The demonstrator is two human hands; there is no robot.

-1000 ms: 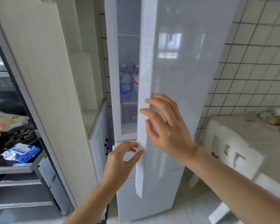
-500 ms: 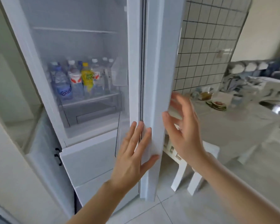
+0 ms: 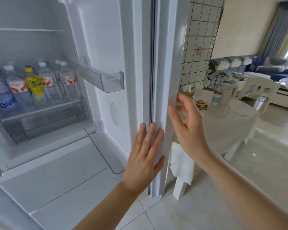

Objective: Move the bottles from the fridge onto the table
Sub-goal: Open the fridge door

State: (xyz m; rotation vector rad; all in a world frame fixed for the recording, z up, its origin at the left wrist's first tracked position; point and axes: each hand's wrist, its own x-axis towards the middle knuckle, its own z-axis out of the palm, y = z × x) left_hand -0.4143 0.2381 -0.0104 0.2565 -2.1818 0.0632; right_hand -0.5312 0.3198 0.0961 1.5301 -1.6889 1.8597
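The white fridge door [image 3: 166, 67] stands wide open, seen edge-on in the middle. My left hand [image 3: 145, 153] presses flat with straight fingers on the door's inner edge. My right hand [image 3: 186, 125] is open beside the door's outer face, fingers spread, its fingertips close to the door's outer edge. On the fridge shelf [image 3: 40, 110] at the left stand several bottles: a blue-labelled water bottle [image 3: 0, 95], a yellow drink bottle [image 3: 35, 83] and clear bottles with red-and-white labels [image 3: 67, 80]. The table [image 3: 231, 130] with a white cloth is at the right, behind the door.
An empty clear door bin [image 3: 106, 78] juts from the door's inner side. A white chair [image 3: 259, 90] stands behind the table, another white chair [image 3: 181, 166] just past the door. Cups and small dishes [image 3: 201, 103] sit on the table. Tiled floor lies below.
The door has swung from nearly closed to wide open, with both hands following its edge. The view has turned right and closer, showing the bottles and the table.
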